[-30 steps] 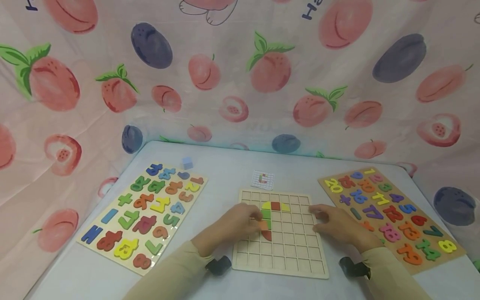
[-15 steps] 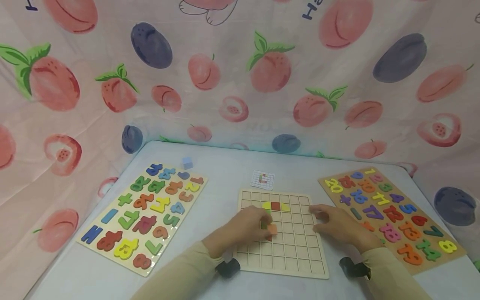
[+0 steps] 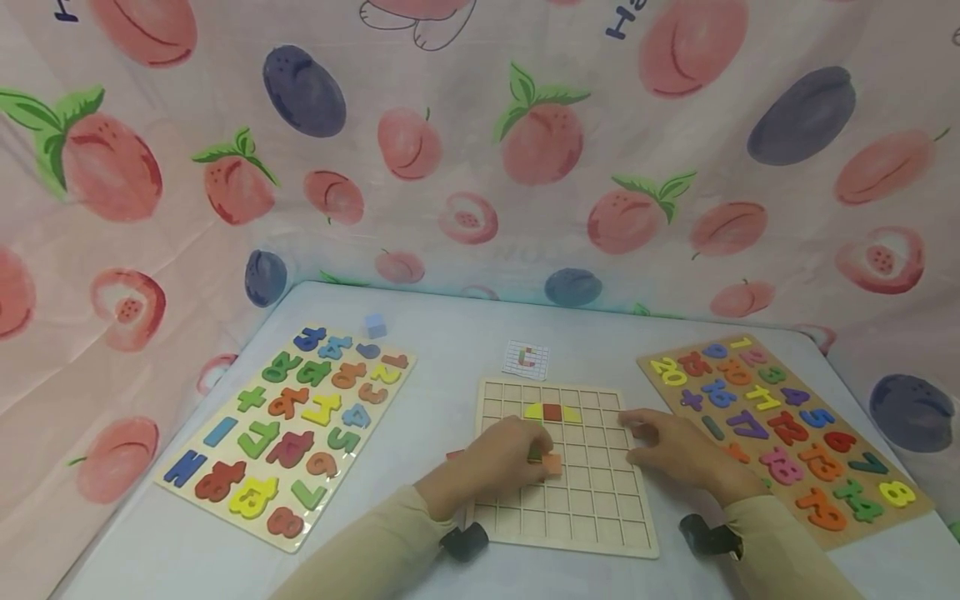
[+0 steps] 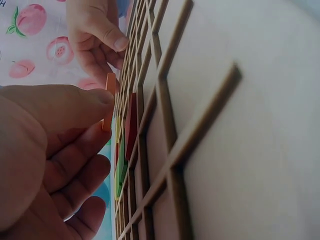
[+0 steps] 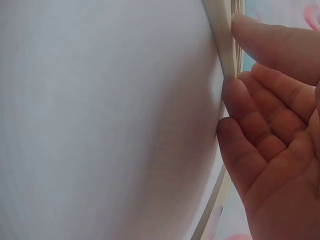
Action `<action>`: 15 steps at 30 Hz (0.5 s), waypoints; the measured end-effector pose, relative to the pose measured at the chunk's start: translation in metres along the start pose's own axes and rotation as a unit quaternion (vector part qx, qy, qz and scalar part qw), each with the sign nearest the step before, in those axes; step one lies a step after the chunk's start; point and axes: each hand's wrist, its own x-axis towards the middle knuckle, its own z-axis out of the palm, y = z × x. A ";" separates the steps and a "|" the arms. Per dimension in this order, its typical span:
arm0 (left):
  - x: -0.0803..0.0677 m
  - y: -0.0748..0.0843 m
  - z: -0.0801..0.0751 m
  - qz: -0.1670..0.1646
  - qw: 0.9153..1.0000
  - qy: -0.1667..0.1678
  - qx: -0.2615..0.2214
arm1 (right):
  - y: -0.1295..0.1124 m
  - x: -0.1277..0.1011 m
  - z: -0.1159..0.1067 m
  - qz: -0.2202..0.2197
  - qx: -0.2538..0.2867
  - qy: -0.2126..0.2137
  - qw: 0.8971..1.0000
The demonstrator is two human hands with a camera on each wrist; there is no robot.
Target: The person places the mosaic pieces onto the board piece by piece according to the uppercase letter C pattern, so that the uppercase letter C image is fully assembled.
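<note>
In the head view, my left hand (image 3: 495,462) hovers over the left half of a wooden grid board (image 3: 600,525). Between thumb and fingertip it pinches a small orange tile (image 4: 108,102), held on edge just off the board in the left wrist view. Beyond it, a red piece (image 4: 131,127) and a green piece (image 4: 122,162) lie in the grid. A dark red square (image 3: 552,412) sits between two yellow pieces (image 3: 572,415) in an upper row. My right hand (image 3: 675,450) holds the board's right edge, thumb over the rim (image 5: 227,45), fingers along the side.
A pattern card (image 3: 526,360) lies behind the board. Number boards stand left (image 3: 330,425) and right (image 3: 780,442), full of coloured digits. A pale blue cube (image 3: 375,325) sits at the back left. Part of a red piece (image 3: 455,455) shows left of my left hand.
My left hand has moved right across the board with the orange tile, covering the lower coloured pieces. A red piece now shows left of that hand. My right hand stays at the edge.
</note>
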 end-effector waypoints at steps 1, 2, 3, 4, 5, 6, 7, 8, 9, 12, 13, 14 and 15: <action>0.000 0.000 0.001 0.002 1.000 0.002 -0.001 | 0.000 0.000 0.000 0.001 0.000 0.000 1.000; 0.000 0.000 0.002 0.003 1.000 0.003 -0.001 | 0.000 0.000 0.000 0.002 0.000 0.000 1.000; 0.000 0.000 0.002 0.003 1.000 0.005 -0.002 | 0.000 0.000 0.000 0.003 0.000 -0.001 1.000; 0.000 0.000 0.002 0.002 1.000 0.004 -0.002 | 0.000 0.000 0.000 0.003 0.000 -0.001 1.000; 0.000 0.001 0.003 0.003 1.000 0.004 0.000 | 0.000 0.000 0.000 0.004 -0.001 -0.001 1.000; -0.001 0.001 0.003 0.003 1.000 0.005 0.002 | 0.000 0.000 0.000 0.004 -0.001 -0.002 1.000; -0.001 0.002 0.003 0.005 1.000 0.005 0.005 | 0.000 0.000 0.000 0.004 -0.002 -0.002 1.000; -0.001 0.002 0.003 0.006 1.000 0.005 0.006 | 0.000 0.000 0.000 0.004 -0.002 -0.002 1.000; -0.001 0.002 0.003 0.007 1.000 0.005 0.007 | 0.000 0.000 0.000 0.003 -0.002 -0.002 1.000; -0.002 0.004 0.002 0.013 1.000 0.008 0.010 | 0.000 0.000 0.000 -0.002 -0.003 0.000 1.000; -0.002 0.004 0.002 0.015 1.000 0.009 0.011 | 0.000 0.000 0.000 -0.004 -0.002 0.000 1.000; -0.002 0.005 0.002 0.017 1.000 0.010 0.012 | 0.000 -0.001 0.000 -0.006 -0.002 0.001 1.000; -0.002 0.005 0.002 0.019 1.000 0.010 0.013 | 0.000 -0.001 0.000 -0.007 -0.002 0.001 1.000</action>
